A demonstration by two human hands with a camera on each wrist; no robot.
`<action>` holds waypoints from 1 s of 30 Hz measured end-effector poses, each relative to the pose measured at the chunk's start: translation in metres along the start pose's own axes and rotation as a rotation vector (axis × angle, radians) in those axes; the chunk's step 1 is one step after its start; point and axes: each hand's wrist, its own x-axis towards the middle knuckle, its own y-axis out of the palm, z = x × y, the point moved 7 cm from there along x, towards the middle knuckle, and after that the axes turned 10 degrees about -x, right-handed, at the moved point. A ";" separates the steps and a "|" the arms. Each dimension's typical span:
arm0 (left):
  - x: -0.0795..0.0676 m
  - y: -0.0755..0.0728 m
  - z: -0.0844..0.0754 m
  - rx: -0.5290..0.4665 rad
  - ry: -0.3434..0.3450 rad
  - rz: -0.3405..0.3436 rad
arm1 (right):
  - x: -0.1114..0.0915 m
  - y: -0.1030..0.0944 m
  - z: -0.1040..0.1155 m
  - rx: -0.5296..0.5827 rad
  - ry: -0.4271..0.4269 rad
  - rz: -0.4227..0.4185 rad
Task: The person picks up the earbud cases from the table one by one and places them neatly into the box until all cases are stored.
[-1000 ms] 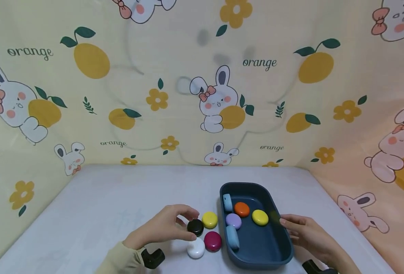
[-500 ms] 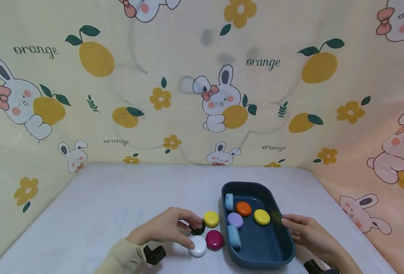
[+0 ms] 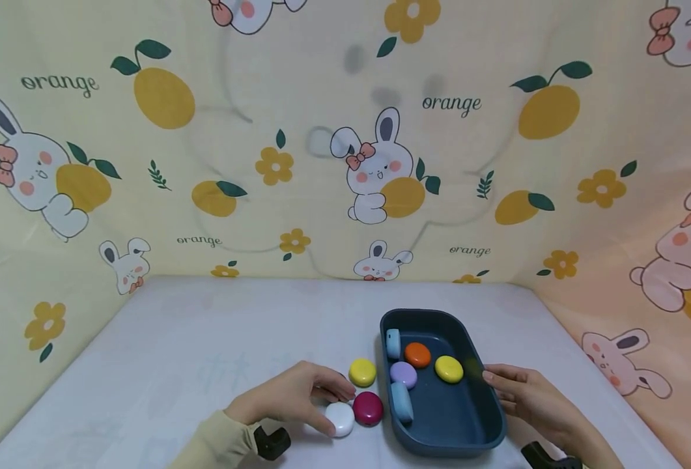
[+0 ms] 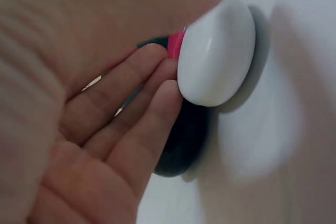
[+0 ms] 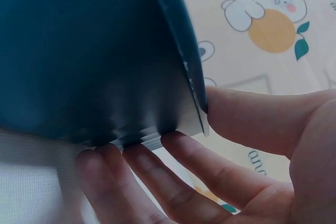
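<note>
My left hand has its thumb and fingertips around a glossy white round piece, pinching it on the table. In the left wrist view the thumb and fingers lie on opposite sides of the white piece. A black round piece lies beside it, covered by the hand in the head view. Close by are a magenta piece and a yellow piece. My right hand touches the right side of a dark blue tray. Its fingertips rest on the outer wall, thumb at the rim.
Inside the tray lie an orange piece, a yellow piece, a purple piece and two light blue pieces leaning on its left wall. A white cloth covers the table. A printed curtain stands behind.
My left hand has shifted from the black piece toward the white one and now takes hold of it. The right hand stays at the tray.
</note>
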 end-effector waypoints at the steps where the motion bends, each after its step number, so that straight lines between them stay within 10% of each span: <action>1: 0.000 0.001 0.000 0.011 0.003 0.003 | 0.000 0.000 0.000 0.001 0.003 0.000; 30: 0.003 0.011 -0.009 0.276 -0.005 0.023 | 0.002 -0.001 -0.001 -0.004 0.006 0.009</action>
